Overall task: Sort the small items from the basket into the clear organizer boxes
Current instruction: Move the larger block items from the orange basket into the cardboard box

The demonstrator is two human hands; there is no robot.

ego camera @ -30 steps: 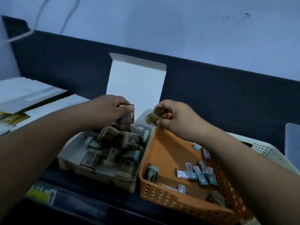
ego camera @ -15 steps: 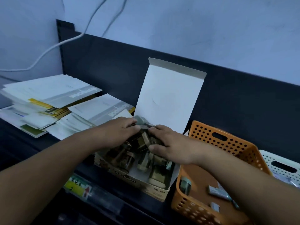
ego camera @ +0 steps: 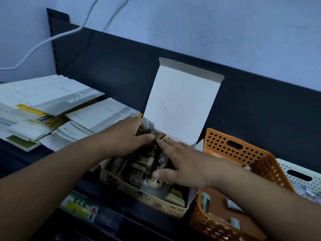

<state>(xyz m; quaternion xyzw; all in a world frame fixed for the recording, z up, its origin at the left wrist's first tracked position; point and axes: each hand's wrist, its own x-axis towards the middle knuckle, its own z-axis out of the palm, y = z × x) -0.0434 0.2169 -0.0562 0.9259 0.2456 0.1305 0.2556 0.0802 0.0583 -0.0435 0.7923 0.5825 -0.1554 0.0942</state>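
Vs 1 s ago, the left hand (ego camera: 128,136) and right hand (ego camera: 182,164) no longer held items up in the air: both were down inside the cardboard box (ego camera: 151,199). Vs 0.5 s ago, the right hand had slid from the back of the box toward its front-right. The dark back panel (ego camera: 243,101) ran across the shelf, w/ a stack of notebooks (ego camera: 52,105) at left. The cardboard box sat mid-shelf, its white lid (ego camera: 180,105) standing open against the panel and "NO.104" printed on its front wall. It was packed w/ small brownish items (ego camera: 137,171), jumbled and too blurred to name. Just right of it sat the orange basket (ego camera: 239,153), partly hidden by the right forearm. It held 1 roll-like piece (ego camera: 205,202) by its near-left wall and a few small flat packets (ego camera: 232,204) on its floor. A white basket (ego camera: 295,169) stood at far right, contents unclear. The left hand was at the back of the box by the lid, fingers curled down among the items; couldn't tell if it gripped 1. The right hand lay flat, fingers straight & spread, pressing on the items, gripping nothing.
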